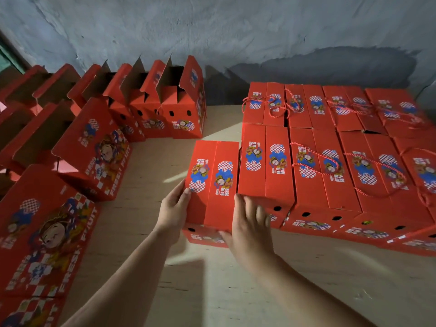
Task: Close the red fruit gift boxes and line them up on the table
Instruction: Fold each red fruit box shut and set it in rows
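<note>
A closed box (213, 182) stands on the table (212, 291), just left of the block of closed boxes (330, 166) (two rows deep, red cords lying across several lids). The left hand (173, 210) presses its left side with fingers straight. The right hand (249, 226) lies open-fingered at its near right corner, thumb against the front face. Open boxes (165, 107) stand to the left.

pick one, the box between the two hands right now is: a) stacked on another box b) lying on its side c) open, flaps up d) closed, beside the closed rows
d: the box between the hands has its top flaps folded flat and stands on the table just left of the closed rows, left hand and right hand on its sides.
</note>
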Action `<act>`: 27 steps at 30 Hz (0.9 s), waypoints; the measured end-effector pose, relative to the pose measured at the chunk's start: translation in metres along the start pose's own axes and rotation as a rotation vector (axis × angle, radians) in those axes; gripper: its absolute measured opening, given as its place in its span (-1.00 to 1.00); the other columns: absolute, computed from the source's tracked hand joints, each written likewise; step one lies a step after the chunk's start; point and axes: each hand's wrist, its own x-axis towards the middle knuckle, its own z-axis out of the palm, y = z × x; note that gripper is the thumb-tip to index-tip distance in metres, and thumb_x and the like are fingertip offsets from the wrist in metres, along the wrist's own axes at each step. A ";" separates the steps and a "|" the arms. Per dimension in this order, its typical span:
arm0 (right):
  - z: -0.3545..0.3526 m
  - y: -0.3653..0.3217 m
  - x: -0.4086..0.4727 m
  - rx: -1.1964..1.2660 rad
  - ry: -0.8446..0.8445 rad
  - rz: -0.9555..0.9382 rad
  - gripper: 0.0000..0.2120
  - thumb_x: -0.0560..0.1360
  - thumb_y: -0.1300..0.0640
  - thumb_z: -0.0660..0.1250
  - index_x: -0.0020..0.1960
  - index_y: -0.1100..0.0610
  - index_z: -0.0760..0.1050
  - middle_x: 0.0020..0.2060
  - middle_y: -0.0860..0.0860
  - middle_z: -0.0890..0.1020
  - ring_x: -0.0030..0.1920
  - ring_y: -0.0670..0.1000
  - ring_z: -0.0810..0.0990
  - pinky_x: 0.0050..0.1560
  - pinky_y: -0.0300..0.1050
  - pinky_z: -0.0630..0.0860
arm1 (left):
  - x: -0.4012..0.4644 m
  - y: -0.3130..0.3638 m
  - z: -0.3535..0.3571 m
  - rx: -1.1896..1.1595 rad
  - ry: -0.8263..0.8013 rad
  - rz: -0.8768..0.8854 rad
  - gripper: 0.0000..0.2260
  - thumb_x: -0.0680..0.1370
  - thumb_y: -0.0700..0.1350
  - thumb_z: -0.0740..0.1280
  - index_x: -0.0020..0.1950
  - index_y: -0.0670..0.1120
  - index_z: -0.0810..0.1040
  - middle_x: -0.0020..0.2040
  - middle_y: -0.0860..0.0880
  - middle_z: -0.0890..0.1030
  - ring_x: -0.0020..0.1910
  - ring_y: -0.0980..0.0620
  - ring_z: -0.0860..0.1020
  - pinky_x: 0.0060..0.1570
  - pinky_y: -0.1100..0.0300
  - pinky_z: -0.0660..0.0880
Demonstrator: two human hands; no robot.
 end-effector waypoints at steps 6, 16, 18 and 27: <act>-0.013 0.025 0.078 -0.200 -0.077 -0.251 0.06 0.42 -0.26 0.50 0.68 -0.04 -0.06 0.58 0.15 0.13 0.58 0.25 0.13 0.56 0.16 0.12 | 0.060 0.018 0.022 0.167 0.034 0.064 -0.72 0.69 -0.10 0.28 0.39 0.09 0.57 0.02 0.25 0.69 -0.11 0.37 0.63 -0.10 0.41 0.56; 0.009 0.044 0.111 -0.089 -0.205 -0.209 -0.06 0.49 -0.45 0.24 0.58 -0.27 -0.33 0.63 0.00 -0.30 0.63 0.13 -0.30 0.59 0.12 -0.10 | 0.086 0.024 0.026 0.383 -0.019 0.105 -0.65 0.71 0.01 0.20 0.51 0.12 0.46 0.08 0.26 0.64 0.01 0.37 0.60 -0.08 0.52 0.47; 0.008 0.044 0.110 -0.095 -0.197 -0.214 -0.05 0.47 -0.49 0.20 0.58 -0.27 -0.35 0.64 -0.02 -0.30 0.63 0.12 -0.30 0.59 0.12 -0.07 | 0.083 0.026 0.028 0.543 0.030 0.141 -0.66 0.70 0.04 0.18 0.48 0.12 0.48 0.18 0.09 0.66 0.17 0.07 0.62 0.09 0.27 0.52; 0.004 0.038 0.104 -0.096 -0.146 -0.219 -0.03 0.42 -0.51 0.07 0.60 -0.23 -0.40 0.64 0.04 -0.29 0.63 0.12 -0.32 0.62 0.14 -0.20 | 0.135 0.074 0.016 1.048 0.046 0.303 -0.61 0.66 0.04 0.20 0.48 0.01 0.45 0.41 -0.05 0.51 0.36 -0.17 0.44 0.33 -0.06 0.42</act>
